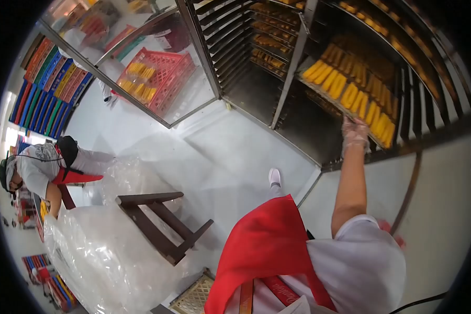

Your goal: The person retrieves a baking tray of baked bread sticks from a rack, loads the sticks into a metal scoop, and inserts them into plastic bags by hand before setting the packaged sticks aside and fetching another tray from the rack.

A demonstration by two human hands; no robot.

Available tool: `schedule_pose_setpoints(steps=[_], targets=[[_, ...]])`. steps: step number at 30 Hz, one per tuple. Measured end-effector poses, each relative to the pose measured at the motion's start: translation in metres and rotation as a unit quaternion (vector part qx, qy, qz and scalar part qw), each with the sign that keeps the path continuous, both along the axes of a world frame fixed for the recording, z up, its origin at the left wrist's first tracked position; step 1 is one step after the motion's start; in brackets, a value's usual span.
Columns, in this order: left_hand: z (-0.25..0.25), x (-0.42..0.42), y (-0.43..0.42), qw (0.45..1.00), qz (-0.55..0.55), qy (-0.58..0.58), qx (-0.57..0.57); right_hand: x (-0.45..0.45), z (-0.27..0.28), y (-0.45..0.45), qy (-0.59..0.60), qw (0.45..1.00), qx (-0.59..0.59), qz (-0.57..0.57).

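Observation:
My right hand (355,133), in a clear plastic glove, reaches into a metal rack (287,78) and has its fingers closed on the near edge of a baking tray (327,100). The tray is tilted in this view and sticks partly out of the rack. Rows of yellow, finger-shaped baked pieces (350,97) lie on it, brighter at the near side and browner toward the back. Part of my hand is hidden under the tray edge. My left hand is out of view.
More loaded trays (271,44) fill the rack. A red crate (165,78) with bagged yellow goods stands behind a metal-framed clear panel. Left are a brown wooden stand (157,225), clear plastic sheeting (99,251) and a co-worker (42,167) bending over a table. Stacked coloured crates (52,78) stand beyond.

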State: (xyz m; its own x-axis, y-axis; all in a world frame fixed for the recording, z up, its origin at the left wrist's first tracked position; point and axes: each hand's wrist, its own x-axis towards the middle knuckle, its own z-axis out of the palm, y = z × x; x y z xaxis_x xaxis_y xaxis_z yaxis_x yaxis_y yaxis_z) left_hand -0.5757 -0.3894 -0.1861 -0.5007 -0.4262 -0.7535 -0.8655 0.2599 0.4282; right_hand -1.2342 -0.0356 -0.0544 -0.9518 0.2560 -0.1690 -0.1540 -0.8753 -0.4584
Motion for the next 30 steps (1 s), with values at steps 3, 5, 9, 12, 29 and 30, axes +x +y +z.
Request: schedule_pose_setpoints(steps=[3, 5, 9, 12, 29, 30], targets=[[-0.016, 0.065, -0.019, 1.000, -0.018, -0.004, 0.001, 0.101, 0.001, -0.050, 0.031, 0.999, 0.006, -0.006], [-0.024, 0.104, -0.033, 1.000, -0.023, -0.014, 0.000, 0.168, 0.018, -0.090, 0.003, 0.999, -0.001, -0.032], [-0.034, 0.184, -0.045, 0.999, 0.001, -0.043, 0.011, 0.250, 0.012, -0.117, -0.056, 0.998, 0.006, -0.015], [-0.035, 0.236, -0.028, 0.996, 0.058, -0.061, 0.030, 0.301, 0.014, -0.131, 0.084, 0.994, 0.032, 0.066], [-0.073, 0.296, 0.221, 0.900, 0.434, -0.024, 0.004, 0.306, 0.172, -0.296, 0.100, 0.913, 0.075, 0.387], [-0.071, 0.295, 0.234, 0.899, 0.436, -0.039, -0.005, 0.310, 0.187, -0.308, 0.128, 0.897, 0.056, 0.419]])
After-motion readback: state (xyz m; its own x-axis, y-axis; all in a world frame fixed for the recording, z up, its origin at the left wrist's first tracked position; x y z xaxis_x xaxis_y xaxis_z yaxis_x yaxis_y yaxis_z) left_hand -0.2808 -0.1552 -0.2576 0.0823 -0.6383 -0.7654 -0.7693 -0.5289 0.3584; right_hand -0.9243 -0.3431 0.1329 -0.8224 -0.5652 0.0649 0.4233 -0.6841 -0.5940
